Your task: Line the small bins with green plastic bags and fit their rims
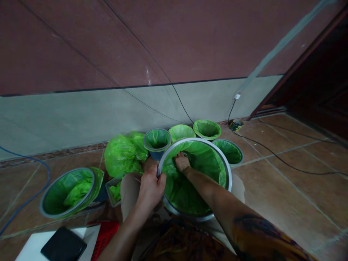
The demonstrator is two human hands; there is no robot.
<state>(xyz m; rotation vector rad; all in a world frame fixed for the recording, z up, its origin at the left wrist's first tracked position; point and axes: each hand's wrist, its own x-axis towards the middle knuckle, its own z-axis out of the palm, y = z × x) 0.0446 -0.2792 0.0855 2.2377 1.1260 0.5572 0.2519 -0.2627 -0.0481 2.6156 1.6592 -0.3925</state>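
1. Right now the left hand (150, 188) grips the grey rim of the big bin (227, 170), fingers curled over its near-left edge and closed on it.
2. The right hand (182, 162) reaches down inside that bin and presses on the green bag (190, 185) lining it near the far-left wall; whether its fingers pinch the plastic or only rest on it cannot be told.
3. The big bin sits tilted toward the person, between the knees, on the tiled floor (285, 174).
4. Counting lined bins: six show in all. One is the big bin in hand; four smaller ones stand in an arc just behind it, namely a blue bin (157, 142), two pale green ones (181, 132) (207, 129) and a grey-rimmed one (230, 151); a sixth bin (67, 192) lies tipped at the left.
5. One loose heap of green bags (122, 154) lies between the tipped bin and the blue one.
6. One small tray (114, 186) with green plastic in it sits just left of the left hand.
7. One black phone (63, 244) rests on a white board at the lower left.
8. Three cables (272, 154) cross the floor and wall, one of them blue.
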